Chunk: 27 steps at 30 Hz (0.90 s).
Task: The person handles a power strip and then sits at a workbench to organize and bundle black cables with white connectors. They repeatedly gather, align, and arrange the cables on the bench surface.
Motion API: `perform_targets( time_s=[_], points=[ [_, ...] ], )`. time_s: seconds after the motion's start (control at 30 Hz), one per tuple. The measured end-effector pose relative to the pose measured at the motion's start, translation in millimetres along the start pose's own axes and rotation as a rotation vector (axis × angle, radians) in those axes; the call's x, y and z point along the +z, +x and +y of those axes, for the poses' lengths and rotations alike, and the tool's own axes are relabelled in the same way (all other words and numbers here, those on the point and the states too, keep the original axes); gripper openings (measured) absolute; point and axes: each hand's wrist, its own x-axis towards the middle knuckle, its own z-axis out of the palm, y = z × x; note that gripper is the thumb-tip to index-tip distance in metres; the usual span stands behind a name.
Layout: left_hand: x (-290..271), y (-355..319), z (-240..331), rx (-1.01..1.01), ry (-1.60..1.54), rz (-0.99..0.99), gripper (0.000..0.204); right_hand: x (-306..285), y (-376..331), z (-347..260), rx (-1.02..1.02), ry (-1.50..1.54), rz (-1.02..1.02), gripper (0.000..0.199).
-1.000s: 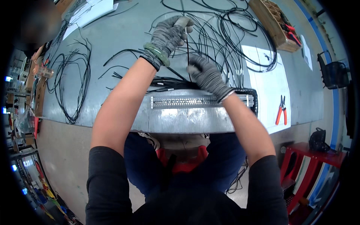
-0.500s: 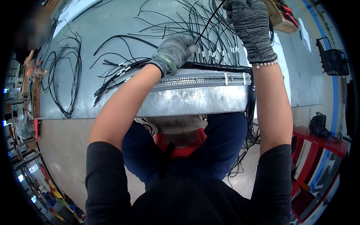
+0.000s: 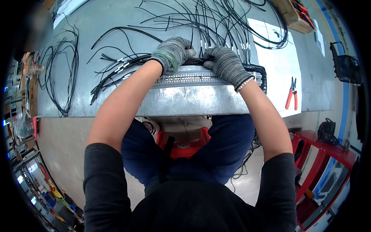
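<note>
My left hand [image 3: 173, 55], in a grey knit glove with a green bangle at the wrist, is closed around a black cable bundle [image 3: 198, 62]. Close to its right, my gloved right hand [image 3: 227, 65] bends its fingers and thumb onto the same bundle. A single black wire stands up beside the left fingertips. Along the near side of the bundle lies a grey terminal block strip [image 3: 189, 79], partly hidden by the right hand and wrist. Black wires with white marker sleeves [image 3: 245, 46] fan out beyond the hands; more loose ends [image 3: 112, 73] spread left.
Red-handled wire strippers [image 3: 292, 94] rest on a white printed sheet [image 3: 276, 63] at right. A wooden box [image 3: 295, 17] with tools stands at the far right. Looped black wires [image 3: 62, 77] lie on the metal table [image 3: 185, 101] at left. A red stool [image 3: 184, 149] is below.
My right hand has come down and inward from the far right onto the bundle, beside the left. The taut wire between the hands is gone, and the wire strippers now show on the sheet.
</note>
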Motion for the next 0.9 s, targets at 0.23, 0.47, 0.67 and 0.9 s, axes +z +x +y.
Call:
perform_targets(
  time_s=[0.23, 0.47, 0.67, 0.9],
  points=[
    [7, 8, 4, -0.02, 0.096, 0.034, 0.029, 12, 7, 8, -0.014, 0.069, 0.011, 0.024],
    [15, 16, 9, -0.028, 0.018, 0.088, 0.029, 13, 9, 15, -0.076, 0.129, -0.003, 0.023],
    [6, 4, 11, 0.01, -0.03, 0.032, 0.026, 9, 5, 12, -0.019, 0.119, -0.013, 0.024],
    [9, 8, 1, -0.014, -0.061, 0.04, 0.021, 3, 3, 2, -0.005, 0.094, -0.009, 0.028]
  ],
)
